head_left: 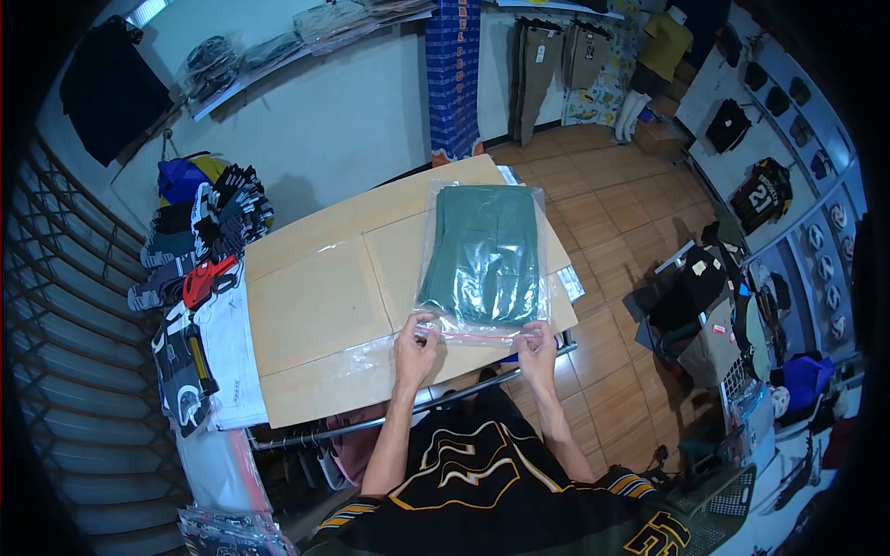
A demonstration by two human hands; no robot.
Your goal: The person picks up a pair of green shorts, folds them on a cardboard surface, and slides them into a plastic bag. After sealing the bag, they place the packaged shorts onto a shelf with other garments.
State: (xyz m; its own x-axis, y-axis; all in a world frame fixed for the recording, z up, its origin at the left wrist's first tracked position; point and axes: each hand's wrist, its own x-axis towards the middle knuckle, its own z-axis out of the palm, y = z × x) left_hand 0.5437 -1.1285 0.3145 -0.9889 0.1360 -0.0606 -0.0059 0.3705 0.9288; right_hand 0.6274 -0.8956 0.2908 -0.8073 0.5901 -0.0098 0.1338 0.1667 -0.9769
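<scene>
A folded green garment (484, 250) lies inside a clear plastic bag (545, 278) on a cardboard sheet (315, 296). The bag's opening edge, with a thin reddish strip, faces me. My left hand (416, 350) pinches the left corner of that edge between thumb and fingers. At the right corner, my right hand (536, 354) pinches the same edge. The garment lies flat, away from both hands.
Socks (241, 208) and a red item (209, 281) sit left of the cardboard. A metal rail (362, 423) with hanging clothes runs under its near edge. Clothes racks (705, 306) stand on the right, beyond the tiled floor (607, 218). A mannequin (664, 51) is at the back.
</scene>
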